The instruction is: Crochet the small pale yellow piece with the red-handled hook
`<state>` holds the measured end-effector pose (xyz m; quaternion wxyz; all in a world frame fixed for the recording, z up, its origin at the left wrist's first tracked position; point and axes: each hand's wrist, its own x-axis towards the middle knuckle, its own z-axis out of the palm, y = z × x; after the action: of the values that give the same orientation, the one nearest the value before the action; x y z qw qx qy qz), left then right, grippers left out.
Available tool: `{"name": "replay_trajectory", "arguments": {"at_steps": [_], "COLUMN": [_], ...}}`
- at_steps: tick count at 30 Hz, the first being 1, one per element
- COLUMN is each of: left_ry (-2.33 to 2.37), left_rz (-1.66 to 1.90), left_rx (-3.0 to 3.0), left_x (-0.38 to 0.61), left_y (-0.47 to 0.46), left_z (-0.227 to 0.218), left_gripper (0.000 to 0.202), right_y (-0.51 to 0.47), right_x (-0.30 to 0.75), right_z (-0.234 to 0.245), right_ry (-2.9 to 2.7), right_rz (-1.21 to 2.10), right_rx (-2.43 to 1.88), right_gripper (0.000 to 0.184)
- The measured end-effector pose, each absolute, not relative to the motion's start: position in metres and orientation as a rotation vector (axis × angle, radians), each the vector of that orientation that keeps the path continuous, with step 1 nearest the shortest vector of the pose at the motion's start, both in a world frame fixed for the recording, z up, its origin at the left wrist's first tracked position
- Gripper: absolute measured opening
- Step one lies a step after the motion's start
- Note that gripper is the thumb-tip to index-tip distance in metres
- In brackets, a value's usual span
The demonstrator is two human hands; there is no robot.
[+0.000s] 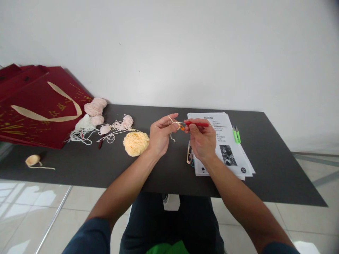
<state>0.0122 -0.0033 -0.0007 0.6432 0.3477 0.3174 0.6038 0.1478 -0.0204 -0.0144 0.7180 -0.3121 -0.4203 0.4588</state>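
A yellow yarn ball (136,144) is seated on the worktop (173,173) beside the left hand (159,137), by which pale yarn (170,119) is pinched in mid-air; rightward, a red-handled hook (202,124) is gripped by the right hand (203,141) above printed sheets (239,155).

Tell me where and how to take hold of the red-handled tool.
Probably best by the red handle, pinched between thumb and fingers from the right: it is the thickest part, and the thin shaft points toward the left hand. The right hand holds it so.
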Motion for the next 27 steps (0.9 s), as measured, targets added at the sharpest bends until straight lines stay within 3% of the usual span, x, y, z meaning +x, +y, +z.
{"name": "replay_trajectory", "arguments": {"at_steps": [22,27], "left_ry": [0.781,0.762], "left_rz": [1.493,1.429], "left_rx": [0.914,0.958], "left_x": [0.005,0.001], "left_y": [-0.004,-0.002], "left_z": [0.003,0.005], "left_gripper": [0.03,0.03], "right_y": [-0.024,-0.023], "right_x": [0.153,0.158], "right_z": [-0.01,-0.007], "right_ry": [-1.035,-1.057], "right_rz": [0.849,0.882], "right_rx": [-0.691,-0.718], "right_gripper": [0.009,0.016]}}
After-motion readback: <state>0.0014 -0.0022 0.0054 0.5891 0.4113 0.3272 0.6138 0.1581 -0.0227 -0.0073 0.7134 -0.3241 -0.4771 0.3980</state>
